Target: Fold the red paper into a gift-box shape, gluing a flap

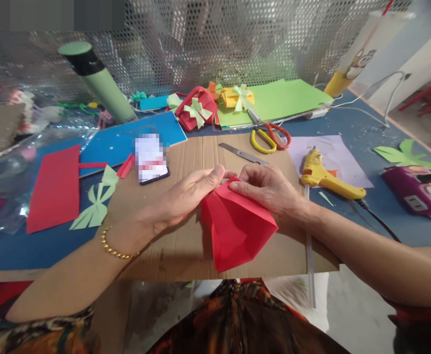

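Observation:
A folded piece of red paper (237, 231), shaped like a small open pouch, is between my hands above the cardboard sheet. My right hand (265, 187) pinches its upper edge between thumb and bent fingers. At the upper left edge, my left hand (191, 194) holds the paper with the thumb on the near side; its other fingers are partly hidden. Beyond my hands lie a metal blade (243, 153) and scissors (270, 137) with yellow and red handles. A yellow glue gun (329, 182) rests to the right, its clear glue stick (310, 260) reaching past the table edge.
Cardboard (186, 250) covers the front middle. A phone (151, 160), red paper sheet (55, 189) and pale green paper bow (97, 204) lie left. Behind are a green bottle (97, 81), red paper bag (200, 105), green sheets (281, 101) and tall drink cup (362, 54). A purple power box (417, 189) stands right.

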A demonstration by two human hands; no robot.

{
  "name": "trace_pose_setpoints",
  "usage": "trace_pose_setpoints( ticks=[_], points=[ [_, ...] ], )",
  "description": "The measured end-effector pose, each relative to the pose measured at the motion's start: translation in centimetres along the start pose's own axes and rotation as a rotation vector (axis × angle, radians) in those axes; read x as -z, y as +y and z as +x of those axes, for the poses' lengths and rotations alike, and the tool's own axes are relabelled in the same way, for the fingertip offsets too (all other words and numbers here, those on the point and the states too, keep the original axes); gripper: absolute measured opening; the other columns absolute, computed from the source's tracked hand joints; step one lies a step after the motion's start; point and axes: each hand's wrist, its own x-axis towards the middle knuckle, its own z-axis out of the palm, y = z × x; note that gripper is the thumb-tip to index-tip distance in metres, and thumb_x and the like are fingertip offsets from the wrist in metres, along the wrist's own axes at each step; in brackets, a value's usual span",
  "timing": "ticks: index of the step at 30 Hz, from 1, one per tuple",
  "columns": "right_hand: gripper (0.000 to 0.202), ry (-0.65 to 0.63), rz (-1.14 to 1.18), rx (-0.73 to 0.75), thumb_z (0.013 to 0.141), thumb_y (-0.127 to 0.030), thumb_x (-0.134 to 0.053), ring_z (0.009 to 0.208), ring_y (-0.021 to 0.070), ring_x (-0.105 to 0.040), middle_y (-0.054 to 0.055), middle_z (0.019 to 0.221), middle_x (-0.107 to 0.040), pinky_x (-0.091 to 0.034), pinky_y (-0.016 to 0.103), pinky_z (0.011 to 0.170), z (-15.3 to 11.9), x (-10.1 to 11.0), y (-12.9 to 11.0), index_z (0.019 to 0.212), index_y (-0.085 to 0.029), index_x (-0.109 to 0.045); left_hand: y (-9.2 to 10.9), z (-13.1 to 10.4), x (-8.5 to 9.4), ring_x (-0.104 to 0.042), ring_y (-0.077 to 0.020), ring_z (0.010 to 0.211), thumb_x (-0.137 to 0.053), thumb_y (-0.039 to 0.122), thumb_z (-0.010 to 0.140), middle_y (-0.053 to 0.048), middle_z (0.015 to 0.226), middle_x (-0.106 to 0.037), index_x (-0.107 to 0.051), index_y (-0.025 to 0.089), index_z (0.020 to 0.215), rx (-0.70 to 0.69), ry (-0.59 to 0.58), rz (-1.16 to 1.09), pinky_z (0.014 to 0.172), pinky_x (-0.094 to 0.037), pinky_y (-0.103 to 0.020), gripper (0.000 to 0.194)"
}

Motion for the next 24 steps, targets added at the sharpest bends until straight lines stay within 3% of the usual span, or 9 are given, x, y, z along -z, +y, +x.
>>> trace_pose_setpoints(
  ticks=[18, 24],
  points=[
    [0.048, 0.039, -0.018, -0.005, 0.084, -0.064, -0.070, 0.058, 0.0103, -0.043, -0.002, 0.062, -0.053, -0.031, 0.026, 0.052, -0.15, -0.22, 0.13, 0.068, -0.022, -0.054, -0.43, -0.04, 0.18, -0.054, -0.0112, 0.063, -0.065, 0.062, 0.099, -0.001, 0.078, -0.064, -0.066, 0.016, 0.091, -0.024, -0.051, -0.043, 0.058, -0.041, -0.024, 0.047],
    [0.055, 0.037, -0.031, -0.001, 0.081, -0.071, -0.073, 0.058, 0.0104, -0.043, -0.002, 0.061, -0.054, -0.032, 0.027, 0.053, 0.00, -0.17, 0.12, 0.067, -0.022, -0.054, -0.37, -0.09, 0.21, -0.055, -0.0118, 0.066, -0.065, 0.064, 0.099, -0.002, 0.081, -0.066, -0.070, 0.015, 0.095, 0.003, -0.069, -0.054, 0.060, -0.042, -0.025, 0.049]
  ],
)
